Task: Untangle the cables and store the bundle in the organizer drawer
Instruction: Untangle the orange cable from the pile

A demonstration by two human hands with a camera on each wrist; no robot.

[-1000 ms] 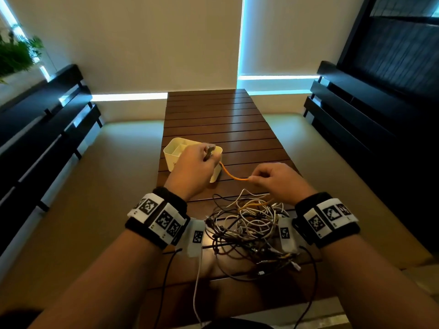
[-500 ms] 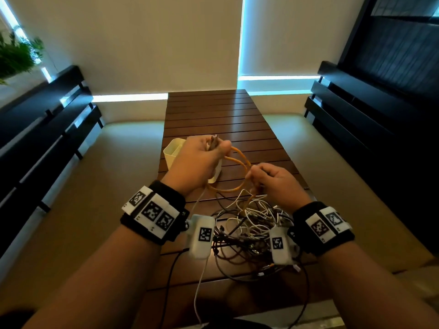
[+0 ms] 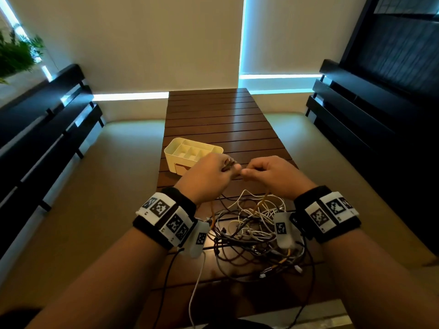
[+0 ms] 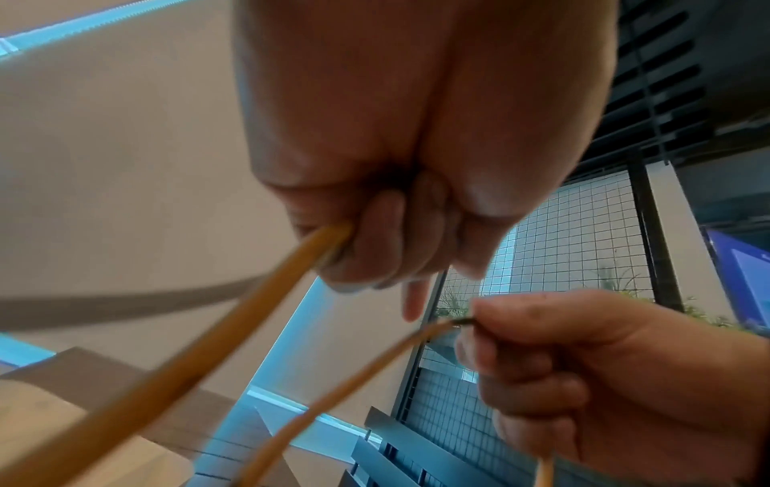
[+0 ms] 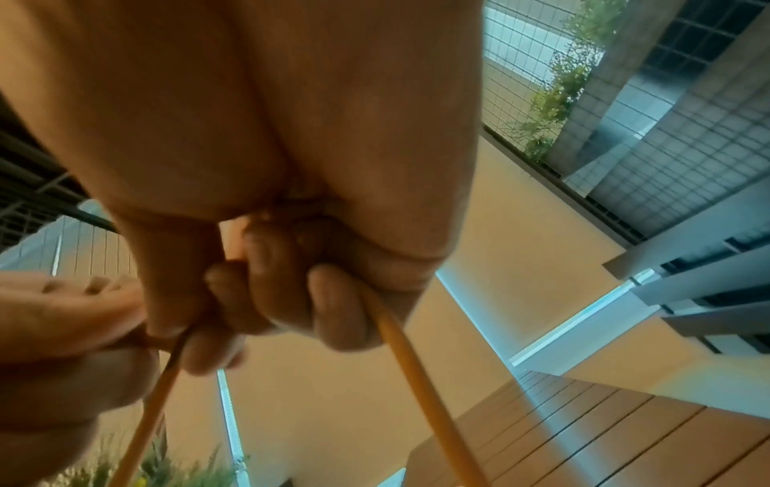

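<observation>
A tangle of white, brown and black cables (image 3: 251, 236) lies on the near end of the slatted wooden table (image 3: 213, 115). An orange cable (image 3: 260, 205) rises out of it to both hands. My left hand (image 3: 209, 174) grips the orange cable (image 4: 233, 316) in curled fingers, its plug end poking out by the knuckles. My right hand (image 3: 268, 173) pinches and grips the same orange cable (image 5: 408, 362), thumb tip almost touching the left hand. The cream organizer (image 3: 190, 153), with open top compartments and a drawer in its front, stands just beyond the left hand.
Dark slatted benches run along the left (image 3: 47, 129) and the right (image 3: 356, 115). A potted plant (image 3: 16, 53) is at the upper left. Thin sensor leads (image 3: 197, 288) trail from my wrists toward the near table edge.
Both hands have come together in front of the organizer. The orange loop that hung between them half a second ago is now gathered into the hands.
</observation>
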